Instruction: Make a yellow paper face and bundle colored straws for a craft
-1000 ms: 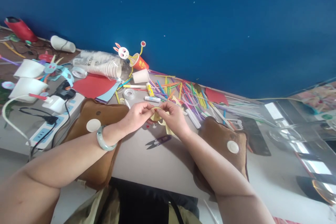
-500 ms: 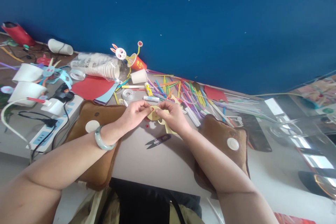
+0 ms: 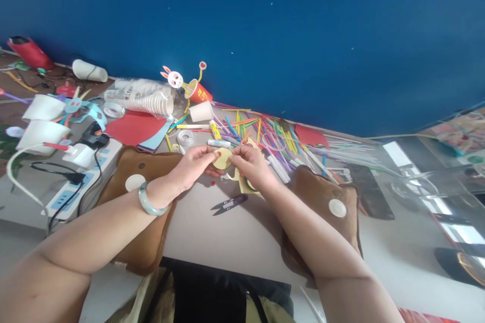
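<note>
Between my hands is a round yellow paper disc [image 3: 223,159], held up above the table. My left hand [image 3: 197,164] pinches its left edge, a small red spot showing by the thumb. At the right edge, the fingers of my right hand [image 3: 252,164] are closed on the disc too. Under my right hand lies a yellow paper scrap [image 3: 245,186] with cut-outs. Dark thread snips [image 3: 229,205] rest on the table nearer to me, and a tiny red piece [image 3: 213,182] lies just below the disc.
Brown cushions [image 3: 132,212] flank my forearms, the second [image 3: 322,202] at right. Behind my hands are a heap of coloured strips [image 3: 261,131], a tape roll [image 3: 185,137], a glue stick [image 3: 214,129] and a red cup [image 3: 199,92] with a rabbit figure. A power strip [image 3: 81,181] stands left.
My fingers have shifted to the disc's edges, so more of its yellow face shows. The right hand has moved slightly to the right. The snips have stayed put.
</note>
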`<state>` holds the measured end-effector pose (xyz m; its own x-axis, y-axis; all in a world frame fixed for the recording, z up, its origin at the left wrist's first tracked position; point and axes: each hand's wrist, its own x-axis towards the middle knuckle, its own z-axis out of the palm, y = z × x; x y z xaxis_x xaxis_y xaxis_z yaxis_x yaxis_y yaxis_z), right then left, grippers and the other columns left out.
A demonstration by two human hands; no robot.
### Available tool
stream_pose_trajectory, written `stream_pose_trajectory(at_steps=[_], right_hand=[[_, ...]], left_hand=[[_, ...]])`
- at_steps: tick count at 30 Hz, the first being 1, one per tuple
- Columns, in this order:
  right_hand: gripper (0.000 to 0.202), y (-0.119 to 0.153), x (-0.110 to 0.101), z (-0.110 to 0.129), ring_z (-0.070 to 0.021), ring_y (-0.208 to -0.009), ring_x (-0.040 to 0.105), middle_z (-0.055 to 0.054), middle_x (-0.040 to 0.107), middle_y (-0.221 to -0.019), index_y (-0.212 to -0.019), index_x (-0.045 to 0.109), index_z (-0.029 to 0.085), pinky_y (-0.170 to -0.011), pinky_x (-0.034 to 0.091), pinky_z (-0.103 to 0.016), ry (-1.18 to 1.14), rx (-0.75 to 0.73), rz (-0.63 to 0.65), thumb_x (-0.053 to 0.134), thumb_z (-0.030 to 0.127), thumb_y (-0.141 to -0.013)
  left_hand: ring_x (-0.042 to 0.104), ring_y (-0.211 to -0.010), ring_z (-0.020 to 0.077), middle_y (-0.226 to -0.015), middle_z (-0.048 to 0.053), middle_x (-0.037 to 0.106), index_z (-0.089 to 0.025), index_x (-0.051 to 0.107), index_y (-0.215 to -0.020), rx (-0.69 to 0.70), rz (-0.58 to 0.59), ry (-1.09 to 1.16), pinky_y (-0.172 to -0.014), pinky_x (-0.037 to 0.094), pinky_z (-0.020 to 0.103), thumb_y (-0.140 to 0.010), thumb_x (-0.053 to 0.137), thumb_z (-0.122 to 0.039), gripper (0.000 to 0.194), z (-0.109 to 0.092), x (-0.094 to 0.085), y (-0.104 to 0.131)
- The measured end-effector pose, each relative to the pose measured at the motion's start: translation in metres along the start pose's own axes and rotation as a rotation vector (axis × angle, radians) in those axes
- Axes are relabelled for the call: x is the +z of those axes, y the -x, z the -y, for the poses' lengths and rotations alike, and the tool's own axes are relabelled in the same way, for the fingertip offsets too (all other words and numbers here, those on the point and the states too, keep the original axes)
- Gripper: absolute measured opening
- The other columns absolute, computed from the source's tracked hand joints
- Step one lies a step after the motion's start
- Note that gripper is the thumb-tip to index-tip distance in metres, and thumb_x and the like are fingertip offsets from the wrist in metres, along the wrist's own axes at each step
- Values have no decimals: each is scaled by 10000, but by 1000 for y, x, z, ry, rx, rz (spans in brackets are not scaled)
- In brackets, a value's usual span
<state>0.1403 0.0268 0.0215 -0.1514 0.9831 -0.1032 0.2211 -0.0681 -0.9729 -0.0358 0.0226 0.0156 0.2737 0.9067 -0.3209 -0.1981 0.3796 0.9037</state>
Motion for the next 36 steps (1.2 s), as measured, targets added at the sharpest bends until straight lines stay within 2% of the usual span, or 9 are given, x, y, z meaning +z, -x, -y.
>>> stream_pose_trajectory(at_steps=[6,15,20,27,31,36], right_hand=[[89,-1,-4,0,-92,-468,440,42,548,-533,-649,598,189,-457,346,-231,75,-22,-12,611,268,-690],[86,0,-3,2,-85,-438,415,52,532,-510,-642,597,191,-453,337,-236,44,5,40,616,263,-684],[135,-1,-3,3,-93,-467,442,47,527,-528,-655,612,184,-475,345,-240,35,-3,-10,639,309,-695],[173,0,-2,2,-93,-508,486,35,563,-593,-670,600,179,-489,369,-221,-2,26,62,671,338,-674],[152,0,-2,3,-90,-507,461,51,531,-577,-674,596,184,-490,356,-220,7,10,24,654,325,-677],[130,-1,-5,2,-82,-500,427,60,510,-558,-657,574,188,-492,334,-220,20,-20,19,620,308,-677]], left_hand=[[717,-613,177,-777,43,751,-165,681,-842,-38,-6,-6,-583,599,283,-812,673,-338,175,0,-2,-3],[705,-594,166,-683,23,710,-151,593,-734,40,27,-83,-560,576,259,-719,767,-319,241,1,0,3],[694,-595,153,-706,17,729,-157,610,-743,90,-41,-48,-571,577,257,-709,752,-323,221,-1,-2,1],[697,-601,171,-671,24,712,-144,636,-764,148,-83,-8,-573,581,271,-673,788,-372,289,0,-3,-1],[711,-612,176,-742,43,731,-148,642,-828,81,-51,5,-569,571,264,-703,781,-369,289,1,-4,-3],[715,-621,197,-778,47,731,-164,657,-837,50,-52,44,-594,590,308,-823,629,-411,249,-1,-6,-4]])
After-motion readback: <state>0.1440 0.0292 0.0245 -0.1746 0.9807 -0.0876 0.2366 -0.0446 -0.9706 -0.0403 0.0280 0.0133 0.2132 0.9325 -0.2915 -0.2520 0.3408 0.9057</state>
